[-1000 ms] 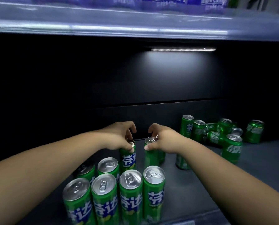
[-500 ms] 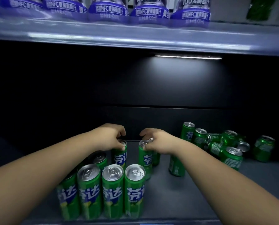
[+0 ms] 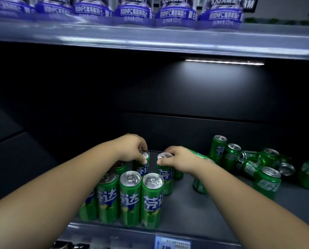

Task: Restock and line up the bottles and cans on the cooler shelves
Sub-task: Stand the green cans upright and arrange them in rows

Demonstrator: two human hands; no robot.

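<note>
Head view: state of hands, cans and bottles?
Left hand, gripping a tall green aluminium can, upright, by its top.
Right hand, gripping a second green can, upright, by its rim.
Front-row green cans, upright, side by side.
Green cans at right, jumbled, some lying.
Purple-labelled bottles, upright, lined up.

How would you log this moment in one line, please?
left hand: grips second-row can; right hand: grips adjacent can; front row: aligned; loose cans: jumbled right

There was only one view, from the person's head. It looked forward and a little down into the cooler [image 3: 186, 97], near the lower shelf [image 3: 213, 212]. The upper shelf [image 3: 150, 38] crossed the top; the left forearm [image 3: 60, 186] and right forearm [image 3: 249, 203] entered from the bottom corners.
</note>
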